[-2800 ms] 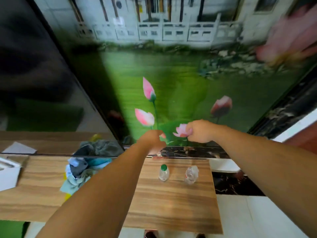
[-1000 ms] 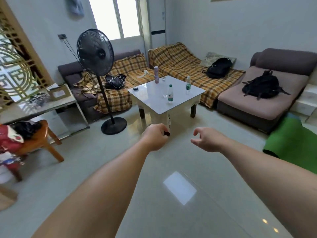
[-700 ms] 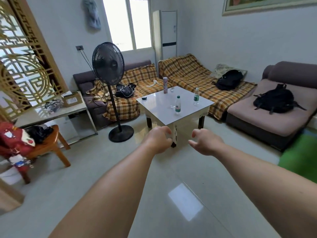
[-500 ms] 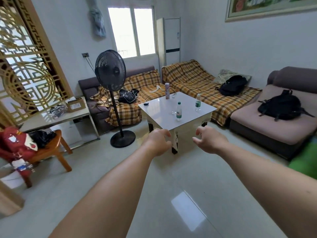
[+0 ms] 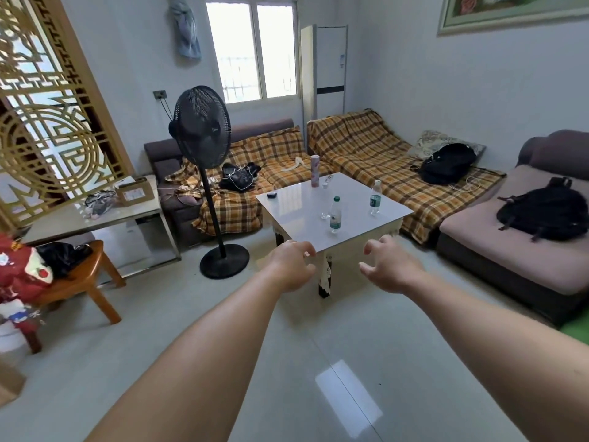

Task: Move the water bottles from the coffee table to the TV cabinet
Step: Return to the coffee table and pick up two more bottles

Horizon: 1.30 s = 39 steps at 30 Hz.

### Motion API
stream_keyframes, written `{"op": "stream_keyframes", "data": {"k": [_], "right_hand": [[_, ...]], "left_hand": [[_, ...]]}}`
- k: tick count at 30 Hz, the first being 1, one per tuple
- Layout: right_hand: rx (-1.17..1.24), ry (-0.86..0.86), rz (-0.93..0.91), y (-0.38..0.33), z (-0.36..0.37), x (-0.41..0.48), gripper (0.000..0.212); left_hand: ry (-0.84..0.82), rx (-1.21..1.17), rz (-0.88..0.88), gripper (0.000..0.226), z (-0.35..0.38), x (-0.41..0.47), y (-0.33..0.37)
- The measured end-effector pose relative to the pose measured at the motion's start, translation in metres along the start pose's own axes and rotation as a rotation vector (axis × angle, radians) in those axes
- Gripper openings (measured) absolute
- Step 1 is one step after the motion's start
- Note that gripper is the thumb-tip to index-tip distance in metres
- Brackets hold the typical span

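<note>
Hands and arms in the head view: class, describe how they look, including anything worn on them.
Both forearms are bare, with no sleeves in view. The left hand and right hand wear no gloves, and no watch, bracelet or ring is visible. The fingers are bare too. No markings show.

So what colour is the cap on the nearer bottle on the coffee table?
Green, on the nearer bottle; head view.

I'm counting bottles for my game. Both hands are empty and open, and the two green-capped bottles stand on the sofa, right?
Not quite. The head view shows the green-capped plastic water bottle and the second labelled bottle standing on the white square coffee table, not the sofa. The left hand and right hand are indeed empty and open.
</note>
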State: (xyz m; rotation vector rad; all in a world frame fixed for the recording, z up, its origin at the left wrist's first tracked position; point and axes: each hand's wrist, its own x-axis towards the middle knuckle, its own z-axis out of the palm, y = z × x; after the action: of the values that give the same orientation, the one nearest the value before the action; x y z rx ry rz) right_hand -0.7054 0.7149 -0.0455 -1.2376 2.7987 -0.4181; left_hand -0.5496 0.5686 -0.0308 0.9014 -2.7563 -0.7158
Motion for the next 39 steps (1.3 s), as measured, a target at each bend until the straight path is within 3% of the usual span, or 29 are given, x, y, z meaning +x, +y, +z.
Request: {"op": "stream_keyframes", "data": {"k": [14, 21, 29, 39], "right_hand": [[-0.090, -0.114, 0.071, -0.020, 0.037, 0.232, 0.045], [-0.121, -0.118, 0.105, 0.002, 0.031, 0.305, 0.043], [-0.067, -0.152, 0.119, 0.073, 0.029, 0.407, 0.043], [-0.005, -0.272, 0.065, 0.175, 0.044, 0.560, 0.044]], "left_hand": [[-0.066, -0.100, -0.036, 0.032, -0.019, 0.248, -0.107], [-0.125, -0.042, 0.033, 0.035, -0.009, 0.338, -0.096], [-0.130, -0.001, 0.087, 0.030, 0.001, 0.457, -0.054], [-0.183, 0.009, -0.002, 0.031, 0.064, 0.602, -0.005]]}}
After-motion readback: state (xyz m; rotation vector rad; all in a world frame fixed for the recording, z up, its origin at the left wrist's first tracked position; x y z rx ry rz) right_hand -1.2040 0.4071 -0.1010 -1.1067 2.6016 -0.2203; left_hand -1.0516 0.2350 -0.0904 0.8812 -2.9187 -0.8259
